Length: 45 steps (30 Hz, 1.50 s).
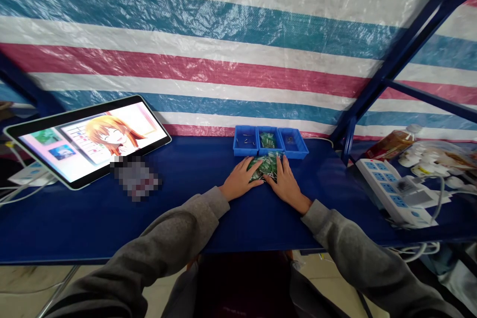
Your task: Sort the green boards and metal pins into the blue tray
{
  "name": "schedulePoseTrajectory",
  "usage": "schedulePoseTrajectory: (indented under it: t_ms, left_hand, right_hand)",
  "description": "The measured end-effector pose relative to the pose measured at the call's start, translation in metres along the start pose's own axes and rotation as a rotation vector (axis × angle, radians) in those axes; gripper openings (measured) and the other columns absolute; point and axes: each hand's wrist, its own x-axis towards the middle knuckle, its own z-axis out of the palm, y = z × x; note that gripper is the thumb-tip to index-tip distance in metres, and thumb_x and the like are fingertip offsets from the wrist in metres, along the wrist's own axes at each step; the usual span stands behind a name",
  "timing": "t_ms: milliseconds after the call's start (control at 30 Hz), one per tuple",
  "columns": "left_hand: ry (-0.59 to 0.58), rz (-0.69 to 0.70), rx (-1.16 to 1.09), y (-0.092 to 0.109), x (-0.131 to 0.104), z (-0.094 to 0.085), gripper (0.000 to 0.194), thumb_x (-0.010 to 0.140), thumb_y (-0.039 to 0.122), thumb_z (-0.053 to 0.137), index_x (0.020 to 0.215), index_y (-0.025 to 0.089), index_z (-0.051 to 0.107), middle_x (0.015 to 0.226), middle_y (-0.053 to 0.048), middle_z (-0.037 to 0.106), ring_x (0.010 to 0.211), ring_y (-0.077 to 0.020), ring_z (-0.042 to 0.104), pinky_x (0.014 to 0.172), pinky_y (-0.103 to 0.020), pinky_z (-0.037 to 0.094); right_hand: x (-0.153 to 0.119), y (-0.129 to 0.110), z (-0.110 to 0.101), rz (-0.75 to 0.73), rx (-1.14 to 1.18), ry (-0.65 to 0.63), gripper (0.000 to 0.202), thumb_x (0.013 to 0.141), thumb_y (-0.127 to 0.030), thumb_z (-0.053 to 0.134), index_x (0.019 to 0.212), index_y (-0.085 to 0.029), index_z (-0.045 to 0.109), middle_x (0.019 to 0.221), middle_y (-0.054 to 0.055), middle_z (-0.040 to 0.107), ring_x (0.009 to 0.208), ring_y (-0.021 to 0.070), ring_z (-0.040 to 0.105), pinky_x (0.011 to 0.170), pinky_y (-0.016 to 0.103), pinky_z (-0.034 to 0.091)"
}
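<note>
On the blue table, small clear plastic packets with green contents (265, 165) lie between my hands. My left hand (238, 179) rests at their left side with its fingers spread, touching them. From the right, my right hand (286, 185) lies over their edge, fingers also apart. Just behind stand three joined blue trays. A few small thin pieces lie in the left tray (245, 151). The middle tray (271, 151) holds more green packets, and the right tray (298, 149) has a few tiny items too small to name.
A tablet (112, 139) playing a cartoon leans at the left, near a blurred-out object (137, 179). A white power strip (391, 191) with plugs and cables lies at the right, by a bottle of brown liquid (393, 141). Blue metal posts (383, 77) and striped sheeting (223, 59) rise behind.
</note>
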Motion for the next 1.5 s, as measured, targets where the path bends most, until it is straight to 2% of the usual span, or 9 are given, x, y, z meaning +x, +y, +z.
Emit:
schedulePoseTrajectory:
  t_ms: [200,400,600,800,1033,1133,1233,1367,1500]
  left_hand:
    - [-0.017,-0.014,0.023,0.004,0.000,-0.002,0.074,0.089,0.067,0.034,0.150,0.027,0.025,0.157,-0.011,0.021,0.145,-0.0344,0.017,0.115,-0.054,0.023]
    - [-0.017,-0.004,0.025,0.007,0.001,-0.003,0.070,0.091,0.065,0.031,0.150,0.027,0.024,0.157,-0.010,0.021,0.146,-0.0327,0.015,0.115,-0.053,0.022]
    - [0.003,-0.004,0.029,0.007,0.000,-0.005,0.071,0.091,0.065,0.034,0.149,0.026,0.027,0.157,-0.012,0.022,0.145,-0.0337,0.018,0.116,-0.054,0.021]
    - [0.028,0.003,0.029,0.006,-0.001,-0.005,0.070,0.090,0.065,0.035,0.149,0.027,0.028,0.156,-0.010,0.025,0.144,-0.0334,0.019,0.117,-0.055,0.018]
    - [0.020,0.006,0.005,0.005,-0.002,-0.005,0.070,0.090,0.066,0.033,0.149,0.029,0.027,0.157,-0.008,0.023,0.145,-0.0324,0.016,0.118,-0.054,0.015]
    - [0.007,0.004,0.003,0.006,-0.003,-0.008,0.071,0.090,0.067,0.033,0.149,0.028,0.026,0.157,-0.009,0.022,0.146,-0.0316,0.014,0.118,-0.054,0.012]
    - [-0.001,0.012,0.007,0.007,-0.005,-0.012,0.073,0.090,0.067,0.033,0.150,0.027,0.026,0.157,-0.009,0.022,0.146,-0.0314,0.013,0.118,-0.054,0.011]
    - [0.008,0.024,0.001,0.007,-0.006,-0.013,0.071,0.090,0.066,0.034,0.149,0.027,0.027,0.157,-0.009,0.022,0.146,-0.0313,0.014,0.118,-0.054,0.011]
    - [0.025,0.027,-0.005,0.007,-0.006,-0.013,0.065,0.093,0.061,0.034,0.147,0.026,0.032,0.156,-0.009,0.025,0.146,-0.0299,0.015,0.119,-0.052,0.011]
  right_hand:
    - [-0.002,-0.001,-0.003,0.019,0.011,-0.003,0.098,0.084,-0.073,0.037,0.153,-0.011,0.006,0.159,0.020,0.006,0.146,0.0349,0.007,0.114,0.053,0.023]
    - [-0.001,0.002,-0.001,-0.021,0.035,0.024,0.093,0.086,-0.071,0.039,0.154,-0.019,0.003,0.160,0.016,0.003,0.146,0.0348,0.007,0.113,0.055,0.023]
    - [-0.003,0.003,-0.007,-0.044,0.072,0.018,0.092,0.083,-0.069,0.045,0.154,-0.022,0.009,0.160,0.015,0.005,0.146,0.0345,0.012,0.111,0.054,0.029]
    - [-0.005,0.001,-0.013,-0.158,0.053,0.032,0.085,0.085,-0.063,0.048,0.152,-0.023,0.015,0.160,0.012,0.009,0.146,0.0330,0.011,0.115,0.054,0.023]
    - [-0.006,0.001,-0.019,-0.179,0.118,-0.004,0.080,0.087,-0.062,0.047,0.151,-0.022,0.020,0.159,0.013,0.012,0.146,0.0323,0.011,0.116,0.055,0.017]
    - [-0.007,0.002,-0.025,-0.214,0.120,0.020,0.074,0.087,-0.060,0.047,0.148,-0.021,0.029,0.157,0.013,0.018,0.146,0.0328,0.013,0.116,0.056,0.018]
    - [-0.010,0.006,-0.034,-0.263,0.109,0.091,0.060,0.088,-0.056,0.049,0.137,-0.021,0.045,0.149,0.013,0.033,0.141,0.0327,0.027,0.112,0.053,0.028]
    - [-0.015,0.009,-0.044,-0.364,0.051,0.151,0.035,0.090,-0.046,0.053,0.112,-0.021,0.063,0.114,0.012,0.058,0.112,0.0295,0.053,0.095,0.046,0.044]
    - [-0.020,0.004,-0.042,-0.512,-0.059,0.078,0.029,0.089,-0.043,0.057,0.103,-0.018,0.064,0.098,0.011,0.062,0.091,0.0260,0.057,0.080,0.041,0.046]
